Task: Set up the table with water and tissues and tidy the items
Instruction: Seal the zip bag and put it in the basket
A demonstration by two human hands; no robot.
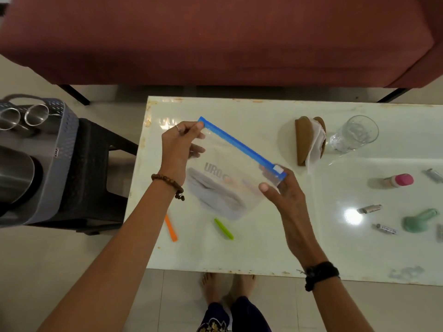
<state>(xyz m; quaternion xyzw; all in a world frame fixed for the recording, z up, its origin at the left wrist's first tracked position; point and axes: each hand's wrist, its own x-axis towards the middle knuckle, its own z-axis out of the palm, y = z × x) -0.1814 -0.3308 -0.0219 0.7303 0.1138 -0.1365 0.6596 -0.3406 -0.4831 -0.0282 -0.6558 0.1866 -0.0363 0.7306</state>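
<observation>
I hold a clear zip pouch [225, 178] with a blue slider strip above the white table [239, 255]. My left hand [178, 149] pinches the strip's far left end. My right hand [285, 195] grips the pouch at the strip's other end, by the white slider tab. On the table's far side stand a brown holder with white tissues [310, 140] and an empty drinking glass [352, 134]. An orange stick [171, 228] and a green clip [224, 229] lie on the table under the pouch.
Small items lie on the table's right: a pink-capped bottle [398, 181], a mint green object [420, 219], small grey tubes [369, 209]. A dark stool [96, 164] at left carries a grey basket [64, 149] with steel cups and a pot. A maroon sofa [215, 39] runs behind.
</observation>
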